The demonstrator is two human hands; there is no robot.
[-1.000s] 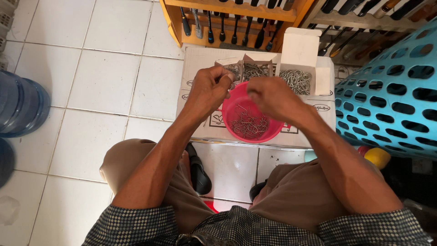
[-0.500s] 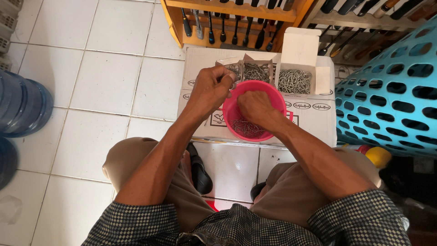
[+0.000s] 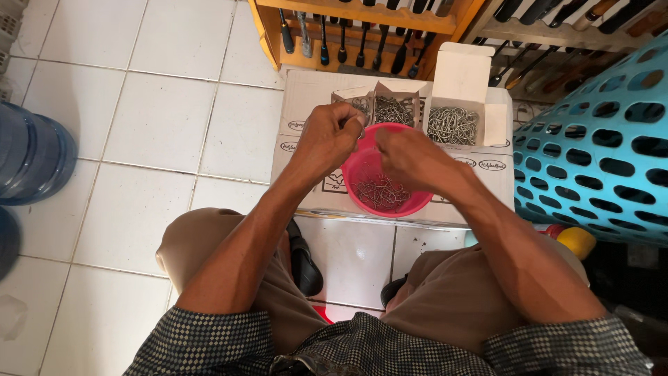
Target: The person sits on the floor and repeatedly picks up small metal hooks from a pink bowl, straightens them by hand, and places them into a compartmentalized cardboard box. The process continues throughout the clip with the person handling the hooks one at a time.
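Note:
A pink plastic bowl [image 3: 410, 204] with a heap of small metal hooks [image 3: 381, 192] sits on a flat cardboard box [image 3: 306, 104]. My left hand [image 3: 330, 136] hovers over the bowl's far left rim, fingers pinched together at a small cardboard box of hooks [image 3: 358, 104]; whether it holds any hooks is hidden. My right hand [image 3: 410, 154] is above the bowl's far right side, fingers curled and close to my left hand. Behind the bowl stand a second small box of hooks [image 3: 395, 109] and a white open box of hooks [image 3: 452, 125].
A turquoise perforated basket [image 3: 598, 146] stands close on the right. A wooden rack of tools [image 3: 362, 31] runs along the back. A blue water jug [image 3: 31, 157] is at the left on the white tiled floor. My knees and shoes are below the cardboard box.
My right hand dipped into the bowl half a second ago and has risen back toward my left hand. My left hand stayed near the small box.

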